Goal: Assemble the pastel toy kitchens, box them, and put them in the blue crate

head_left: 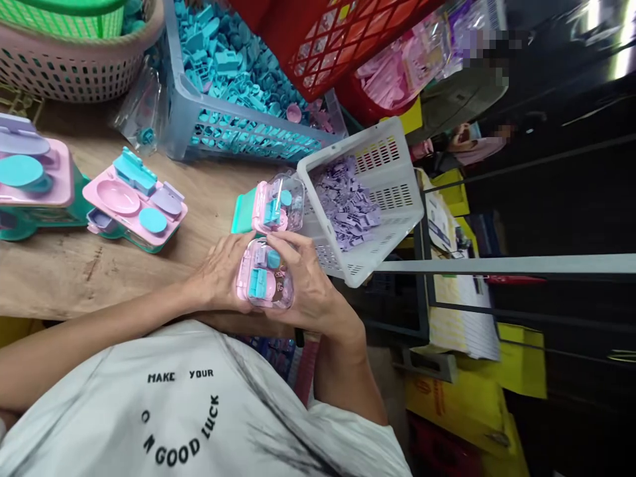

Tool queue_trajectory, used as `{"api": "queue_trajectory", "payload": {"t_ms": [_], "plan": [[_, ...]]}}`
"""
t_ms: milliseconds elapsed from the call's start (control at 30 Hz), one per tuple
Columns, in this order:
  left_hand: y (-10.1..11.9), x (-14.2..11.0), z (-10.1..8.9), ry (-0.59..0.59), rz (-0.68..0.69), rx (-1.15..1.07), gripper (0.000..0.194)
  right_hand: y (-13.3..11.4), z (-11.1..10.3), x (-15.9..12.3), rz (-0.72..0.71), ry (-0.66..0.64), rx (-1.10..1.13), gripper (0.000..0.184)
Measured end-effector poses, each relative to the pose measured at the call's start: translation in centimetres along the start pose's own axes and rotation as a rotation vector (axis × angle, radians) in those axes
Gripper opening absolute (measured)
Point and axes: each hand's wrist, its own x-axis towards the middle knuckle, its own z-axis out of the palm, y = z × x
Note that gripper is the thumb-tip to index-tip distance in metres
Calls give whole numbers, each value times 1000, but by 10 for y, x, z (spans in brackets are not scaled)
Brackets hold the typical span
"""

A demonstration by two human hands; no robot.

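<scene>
Between my two hands, near the table's front edge, is a small pink toy kitchen set with turquoise and lilac parts under a transparent plastic cover. My left hand is closed around its pink side. My right hand grips the covered side, thumb and fingers bent around it. Just beyond my fingertips stands a similar covered toy kitchen set with a turquoise base. Further left on the table sits an uncovered pink toy kitchen set, with a larger-looking one beside it.
Behind stands a blue crate of turquoise parts. A tilted white basket with lilac pieces leans at the table's right end. A red basket overhangs at the top. A pink woven basket is at far left. Another person's hand shows beyond.
</scene>
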Motion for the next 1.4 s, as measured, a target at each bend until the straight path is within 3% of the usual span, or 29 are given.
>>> {"api": "queue_trajectory", "payload": {"t_ms": [333,500,667,833,1033,1400], "plan": [[-6,-3,7,32,35,3,127,-2,0,-2,35,-54,35,80],[-5,-3,8,4,-20,-13,131,9,3,0,8,-81,79,82],[-4,-4,9,-5,-105,-15,132,15,9,-4,14,-23,116,83],[-2,-3,8,-5,-135,-52,130,9,9,-2,36,-67,63,93],[1,0,3,-30,-169,-32,126,4,11,-3,44,7,36,88],[7,1,-1,-21,-189,-53,123,2,3,2,29,-72,23,88]]}}
